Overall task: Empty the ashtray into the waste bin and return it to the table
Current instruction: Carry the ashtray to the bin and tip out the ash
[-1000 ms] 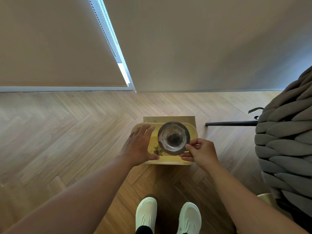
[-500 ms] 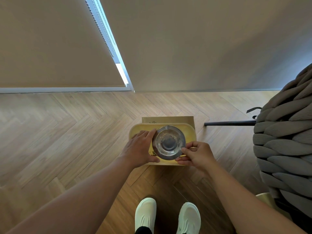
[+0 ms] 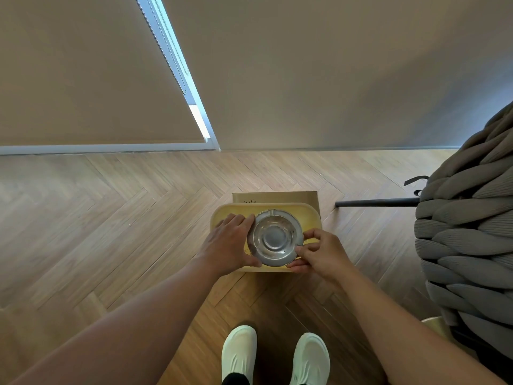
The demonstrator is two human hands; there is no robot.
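Observation:
A round metal ashtray (image 3: pixel 274 238) hangs over the open yellow waste bin (image 3: pixel 311 215) on the wooden floor. My left hand (image 3: pixel 227 243) cups the ashtray's left edge. On the opposite side, my right hand (image 3: pixel 319 251) pinches its right rim. A shiny metal face with a round centre is turned up to me, and no dark ash shows on it. Most of the bin's inside is hidden by the ashtray and my hands.
A brown paper piece (image 3: pixel 277 197) stands right behind the bin. A chunky grey knitted chair (image 3: pixel 466 232) with a black leg (image 3: pixel 374 202) fills the right side. My white shoes (image 3: pixel 238 354) stand just before the bin. A wall with blinds runs along the back.
The ashtray has been turned and lowered over the bin; the dark ash seen in its middle a second ago is gone from view. My left hand has moved from the bin's rim onto the ashtray.

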